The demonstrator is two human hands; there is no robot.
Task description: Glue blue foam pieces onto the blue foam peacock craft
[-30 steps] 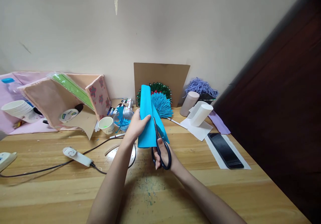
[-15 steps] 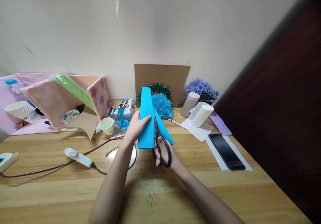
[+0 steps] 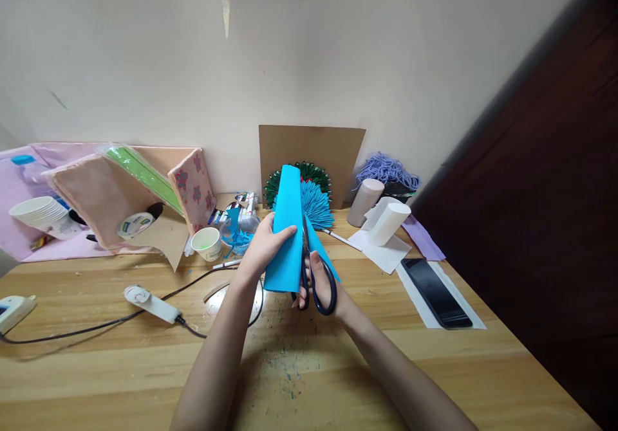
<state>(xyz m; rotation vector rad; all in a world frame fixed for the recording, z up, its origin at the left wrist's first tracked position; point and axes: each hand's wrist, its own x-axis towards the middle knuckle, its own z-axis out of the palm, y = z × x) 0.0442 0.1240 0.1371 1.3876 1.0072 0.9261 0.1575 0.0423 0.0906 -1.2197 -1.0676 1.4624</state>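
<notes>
The scissors [image 3: 313, 276] have moved further up into the blue paper [image 3: 288, 225], with the right hand [image 3: 321, 286] following. The left hand [image 3: 265, 244] has tilted the paper slightly rightward.

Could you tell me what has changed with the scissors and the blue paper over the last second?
The scissors in the right hand have advanced up the folded blue paper, blades deeper in the cut, and the paper's top has tilted slightly right. The left hand keeps its grip on the paper's left side. The paper cup, phone and table stayed as they were.
</notes>
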